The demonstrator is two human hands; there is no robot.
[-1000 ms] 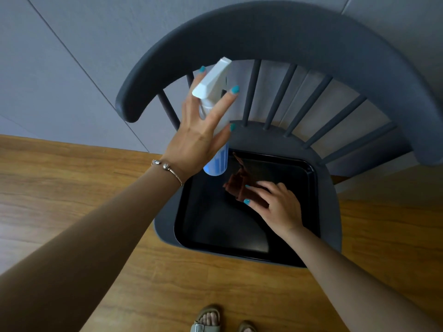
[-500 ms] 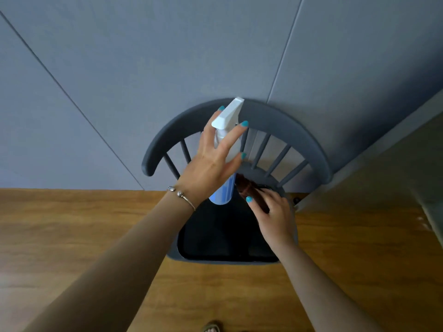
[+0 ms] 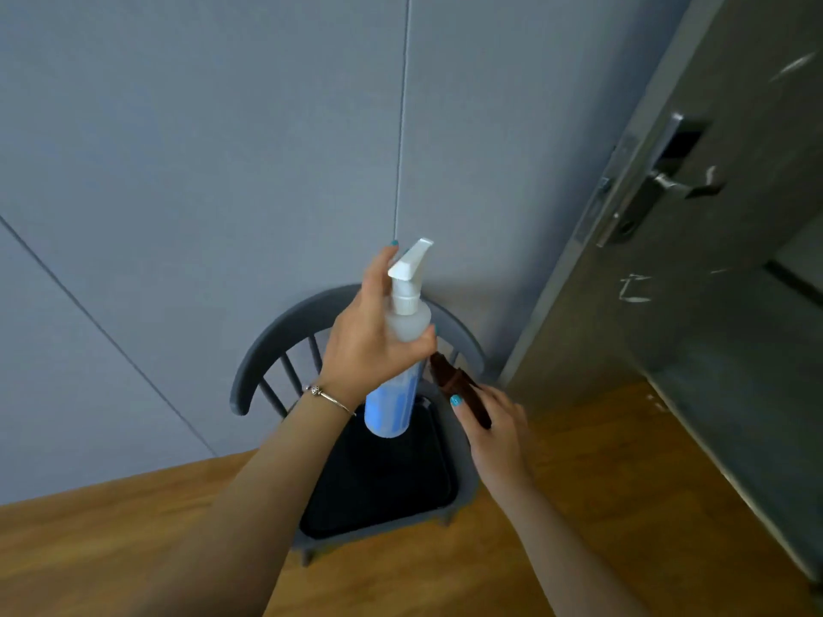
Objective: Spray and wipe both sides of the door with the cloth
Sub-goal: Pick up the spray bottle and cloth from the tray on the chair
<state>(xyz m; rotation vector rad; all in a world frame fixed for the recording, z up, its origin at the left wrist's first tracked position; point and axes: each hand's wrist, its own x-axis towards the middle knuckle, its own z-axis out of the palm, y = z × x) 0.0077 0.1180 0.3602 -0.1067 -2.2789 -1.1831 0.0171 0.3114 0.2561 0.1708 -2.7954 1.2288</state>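
Left hand [image 3: 372, 345] wraps spray bottle [image 3: 398, 349] upright, nozzle up, ready to aim. Right hand [image 3: 494, 427] pinches brown cloth [image 3: 458, 387] above tray's right edge, on chair [image 3: 267, 354]. Door [image 3: 712, 260] stands at right, well apart, unsprayed.

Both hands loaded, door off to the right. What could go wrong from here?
1. The spray bottle nozzle points up toward the wall, not the door; a squeeze now would likely wet the wall.
2. The right hand pinches the folded brown cloth by one end; it may slip.
3. The chair with the black tray stands close by the door: possible overspray or a bump.
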